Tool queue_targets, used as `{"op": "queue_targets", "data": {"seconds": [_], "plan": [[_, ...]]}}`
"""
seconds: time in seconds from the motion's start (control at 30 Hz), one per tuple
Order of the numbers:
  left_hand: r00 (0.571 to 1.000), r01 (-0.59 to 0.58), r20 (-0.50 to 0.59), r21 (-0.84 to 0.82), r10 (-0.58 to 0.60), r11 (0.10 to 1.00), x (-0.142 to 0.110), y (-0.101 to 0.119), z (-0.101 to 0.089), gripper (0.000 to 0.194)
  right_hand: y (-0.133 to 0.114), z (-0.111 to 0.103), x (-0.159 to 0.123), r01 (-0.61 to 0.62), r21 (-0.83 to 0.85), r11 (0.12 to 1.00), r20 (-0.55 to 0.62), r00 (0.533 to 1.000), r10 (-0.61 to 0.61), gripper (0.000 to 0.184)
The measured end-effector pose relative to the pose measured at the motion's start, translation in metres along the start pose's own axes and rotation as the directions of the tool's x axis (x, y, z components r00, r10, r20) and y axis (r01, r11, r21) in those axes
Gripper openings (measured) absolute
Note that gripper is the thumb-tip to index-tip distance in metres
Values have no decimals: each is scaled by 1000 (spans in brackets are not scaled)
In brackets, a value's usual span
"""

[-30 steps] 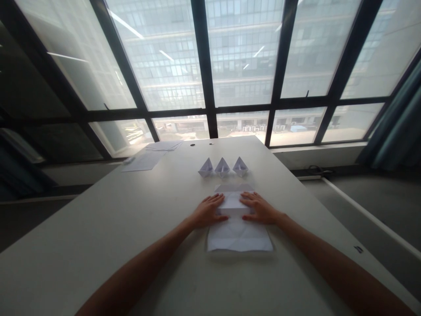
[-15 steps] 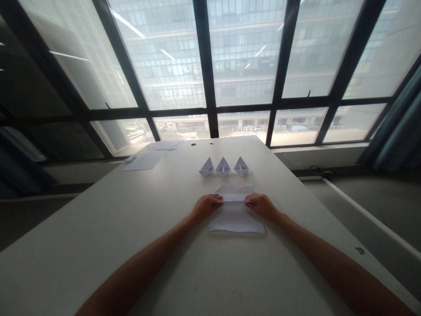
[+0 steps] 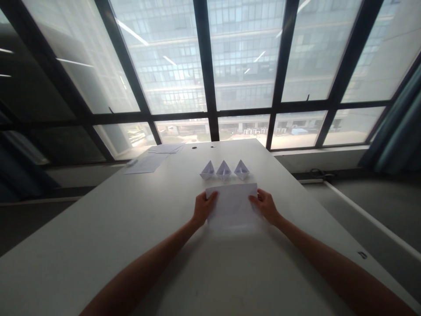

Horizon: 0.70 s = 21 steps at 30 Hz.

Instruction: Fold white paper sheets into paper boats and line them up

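A folded white sheet of paper (image 3: pixel 232 206) was held at both side edges above the white table (image 3: pixel 98 245), near its centre and slightly toward the far end. The left hand (image 3: pixel 204 207) was closed on the sheet's 9 o'clock edge, thumb on top, and the right hand (image 3: pixel 265 205) was closed on its 3 o'clock edge in the same way; the two hands were kept well apart, with the sheet spanning the gap between them. The sheet's far edge was seen tilted up, so that its face was turned toward the camera, while the near edge appeared to rest on or just above the tabletop; which of these could not be told. At 12 o'clock from the sheet, just beyond its far edge, three small folded paper boats (image 3: pixel 224 170) were lined up side by side in a row on the table. Toward 10 o'clock, well apart from the hands and near the table's far left corner, a few loose flat sheets (image 3: pixel 147 164) were laid. No containers were seen on the table. Beyond the table, large dark-framed windows (image 3: pixel 243 57) were visible.
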<state>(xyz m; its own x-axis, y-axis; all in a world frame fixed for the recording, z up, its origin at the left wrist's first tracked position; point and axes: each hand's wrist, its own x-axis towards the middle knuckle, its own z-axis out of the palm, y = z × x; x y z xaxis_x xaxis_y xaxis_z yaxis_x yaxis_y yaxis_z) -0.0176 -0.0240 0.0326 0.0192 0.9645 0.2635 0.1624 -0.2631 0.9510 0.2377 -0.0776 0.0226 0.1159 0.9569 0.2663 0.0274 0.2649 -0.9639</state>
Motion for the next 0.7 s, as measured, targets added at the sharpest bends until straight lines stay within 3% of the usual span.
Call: {"op": "queue_targets", "data": {"seconds": [0.1, 0.2, 0.3, 0.4, 0.47, 0.57, 0.63, 0.7], "plan": [[998, 55, 46, -51, -53, 997, 3, -3, 0, 51, 1, 2, 1, -74, 5, 997, -41, 996, 74, 46], [998, 22, 60, 40, -24, 999, 6, -10, -1, 60, 6, -1, 3, -144, -54, 988, -99, 985, 138, 48], [973, -231, 63, 267, 222, 936, 4, -13, -1, 57, 15, -3, 5, -184, -176, 967, -119, 979, 165, 55], [869, -494, 275, 467, 410, 733, -4, -12, 4, 38, 23, -2, 5, -157, -287, 945, -63, 987, 145, 58], [802, -586, 473, 504, 365, 634, -13, -10, 8, 35, 27, 1, 4, -93, -339, 936, -30, 996, 88, 57], [689, -671, 700, 518, 188, 530, -23, -9, 13, 54, 29, 5, 1, 17, -474, 880, -9, 1000, -24, 57], [626, -703, 777, 520, 75, 485, -27, -8, 13, 68, 26, 8, -3, 70, -637, 767, -17, 994, -104, 63], [598, -715, 801, 526, 13, 460, -28, -8, 12, 71, 20, 11, -8, 124, -790, 600, -7, 977, -211, 70]]}}
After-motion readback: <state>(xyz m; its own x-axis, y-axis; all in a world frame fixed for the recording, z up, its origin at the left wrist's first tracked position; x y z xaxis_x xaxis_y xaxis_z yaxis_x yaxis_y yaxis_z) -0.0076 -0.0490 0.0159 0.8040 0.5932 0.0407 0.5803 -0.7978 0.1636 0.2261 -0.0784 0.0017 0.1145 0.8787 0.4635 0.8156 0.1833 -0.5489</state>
